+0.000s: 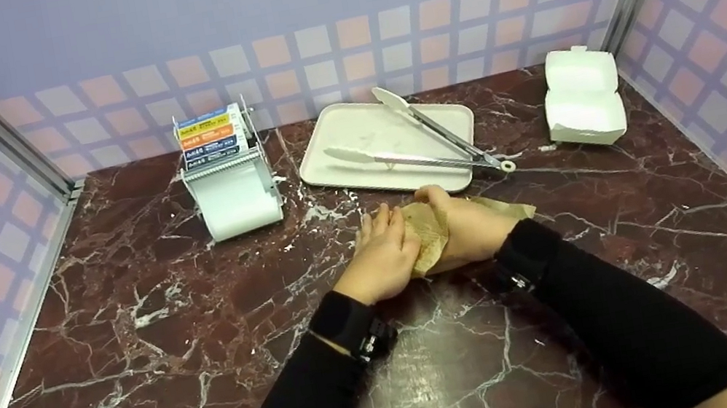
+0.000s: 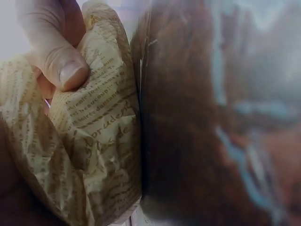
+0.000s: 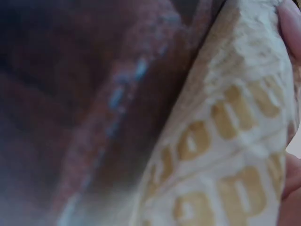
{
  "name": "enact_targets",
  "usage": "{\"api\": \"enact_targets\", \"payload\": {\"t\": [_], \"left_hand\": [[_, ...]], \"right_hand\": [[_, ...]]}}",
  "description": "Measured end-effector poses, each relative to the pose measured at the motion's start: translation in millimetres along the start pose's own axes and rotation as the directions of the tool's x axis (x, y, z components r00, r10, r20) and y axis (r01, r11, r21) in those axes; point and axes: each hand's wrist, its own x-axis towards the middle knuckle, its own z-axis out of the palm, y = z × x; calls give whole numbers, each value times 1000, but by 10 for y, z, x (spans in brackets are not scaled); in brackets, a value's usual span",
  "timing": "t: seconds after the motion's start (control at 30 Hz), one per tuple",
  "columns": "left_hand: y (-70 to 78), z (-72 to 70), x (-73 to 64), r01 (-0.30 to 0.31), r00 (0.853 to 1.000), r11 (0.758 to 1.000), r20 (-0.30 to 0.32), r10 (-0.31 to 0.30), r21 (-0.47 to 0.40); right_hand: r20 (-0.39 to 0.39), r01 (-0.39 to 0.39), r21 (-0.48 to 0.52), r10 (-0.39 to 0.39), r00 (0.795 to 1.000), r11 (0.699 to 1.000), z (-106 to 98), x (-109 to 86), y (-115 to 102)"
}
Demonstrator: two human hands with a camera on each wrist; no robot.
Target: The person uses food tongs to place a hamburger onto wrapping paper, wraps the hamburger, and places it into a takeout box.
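Observation:
A crumpled bundle of tan wrapping paper (image 1: pixel 429 233), printed with brown lettering, lies on the marble-look table between both hands. What it wraps is hidden. My left hand (image 1: pixel 383 252) presses against the bundle's left side, its fingers fairly straight and pointing away from me. Over the right side, my right hand (image 1: pixel 474 226) grips the bundle with curved fingers, and a paper flap sticks out past it. In the left wrist view, a thumb (image 2: pixel 70 70) presses on the printed paper (image 2: pixel 106 127); whose thumb cannot be told. The right wrist view shows the paper (image 3: pixel 221 136) close up.
Behind the hands, metal tongs (image 1: pixel 427 162) lie spread across a cream tray (image 1: pixel 320 167), handle end over its right edge. To the left stands a dispenser with a white roll (image 1: pixel 237 199) and stacked label boxes (image 1: pixel 208 137). An opened white takeaway box (image 1: pixel 584 100) sits back right.

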Motion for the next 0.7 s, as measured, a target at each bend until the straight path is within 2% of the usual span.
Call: {"api": "enact_targets", "payload": {"t": [0.03, 0.07, 0.27, 0.37, 0.43, 0.5, 0.6, 0.7], "left_hand": [[4, 1, 6, 0, 1000, 1000, 3, 0, 21], [9, 3, 11, -1, 1000, 999, 5, 1, 44], [45, 16, 23, 6, 1000, 988, 15, -9, 156], [70, 24, 27, 8, 1000, 982, 23, -12, 187], [80, 22, 26, 2, 1000, 977, 30, -8, 212], [81, 13, 24, -5, 999, 973, 36, -3, 230], [53, -12, 20, -38, 998, 968, 67, 22, 246], [-10, -58, 26, -82, 991, 972, 121, 57, 218]], "right_hand": [[-25, -66, 94, 69, 997, 993, -4, -21, -1], [-22, -77, 114, 80, 997, 990, -8, -32, 4], [68, -98, 176, 87, 994, 980, -112, -127, 57], [80, -99, 239, 82, 993, 966, -168, -185, 78], [83, -63, 218, 46, 996, 974, -184, -209, 72], [100, -40, 134, 27, 995, 990, -178, -226, 59], [151, -40, -31, 44, 988, 999, -151, -240, 41], [174, -70, -93, 85, 981, 993, -129, -239, 32]]}}
